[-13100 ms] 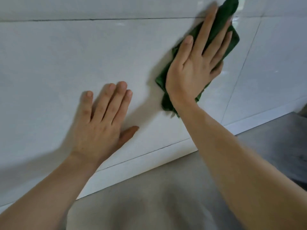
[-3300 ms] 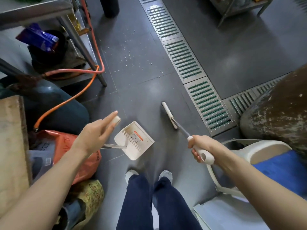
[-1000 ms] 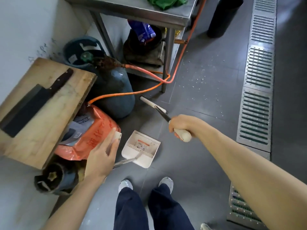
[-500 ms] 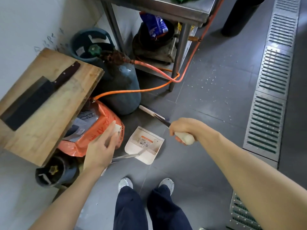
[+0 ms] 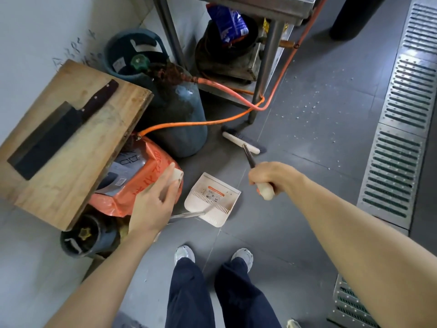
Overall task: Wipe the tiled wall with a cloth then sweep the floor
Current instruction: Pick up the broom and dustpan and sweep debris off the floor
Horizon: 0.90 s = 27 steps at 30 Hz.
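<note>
You're gripping the broom [image 5: 241, 142] with your right hand [image 5: 272, 176], left hand [image 5: 153, 204] wrapping the dustpan [image 5: 212, 200] handle. Be dragging those crumbs [image 5: 309, 110] dustpan-ward, clearing the hose [image 5: 227, 119].

Dustpan [image 5: 211, 200] lies on the floor [image 5: 319, 110] at 12 o'clock from the shoes. Broom head [image 5: 240, 143] lies beyond it, at 1 o'clock. Gas cylinder [image 5: 175, 110] stands at 11 o'clock, cutting board [image 5: 71, 150] at 10 o'clock with the cleaver [image 5: 56, 131] on it. Drain grate [image 5: 402, 114] runs at 2 o'clock.
</note>
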Each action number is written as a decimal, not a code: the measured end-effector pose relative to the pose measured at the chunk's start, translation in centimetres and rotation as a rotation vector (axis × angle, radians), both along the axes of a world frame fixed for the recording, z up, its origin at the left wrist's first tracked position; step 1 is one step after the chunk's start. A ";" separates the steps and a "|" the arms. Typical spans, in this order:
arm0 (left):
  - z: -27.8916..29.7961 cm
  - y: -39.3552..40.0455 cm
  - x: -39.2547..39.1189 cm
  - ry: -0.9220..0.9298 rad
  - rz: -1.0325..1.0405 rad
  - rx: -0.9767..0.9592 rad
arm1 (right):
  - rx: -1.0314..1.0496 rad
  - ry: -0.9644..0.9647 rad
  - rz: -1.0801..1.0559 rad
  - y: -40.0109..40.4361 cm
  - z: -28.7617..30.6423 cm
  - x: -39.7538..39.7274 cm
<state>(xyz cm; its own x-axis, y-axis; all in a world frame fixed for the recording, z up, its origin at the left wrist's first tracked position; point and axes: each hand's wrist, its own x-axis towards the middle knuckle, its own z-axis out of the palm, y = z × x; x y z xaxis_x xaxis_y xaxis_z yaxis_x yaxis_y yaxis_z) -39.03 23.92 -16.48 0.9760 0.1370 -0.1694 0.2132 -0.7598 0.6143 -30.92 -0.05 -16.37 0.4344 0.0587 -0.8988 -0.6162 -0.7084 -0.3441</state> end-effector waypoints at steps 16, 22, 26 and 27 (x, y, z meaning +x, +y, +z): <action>2.7 -5.7 2.1 -0.004 -0.177 -0.026 | 0.093 0.162 -0.230 -8.9 7.7 -11.1; 2.8 -11.0 5.1 -0.011 -0.328 -0.065 | 0.094 0.046 -0.540 -12.4 7.9 -13.0; 2.4 -14.8 8.2 -0.013 -0.426 -0.046 | 0.045 -0.021 -0.724 -16.6 7.0 -13.9; 2.3 -15.8 9.1 -0.022 -0.464 -0.037 | 0.011 -0.040 -0.743 -17.7 6.6 -13.9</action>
<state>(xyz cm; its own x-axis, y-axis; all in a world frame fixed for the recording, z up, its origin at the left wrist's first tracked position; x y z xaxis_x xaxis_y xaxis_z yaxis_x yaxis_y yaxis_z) -29.97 8.08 -14.13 0.9360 -0.3211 -0.1440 -0.1580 -0.7490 0.6434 -44.85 -17.70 -9.73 0.3960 -0.2545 -0.8823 -0.9183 -0.1061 -0.3815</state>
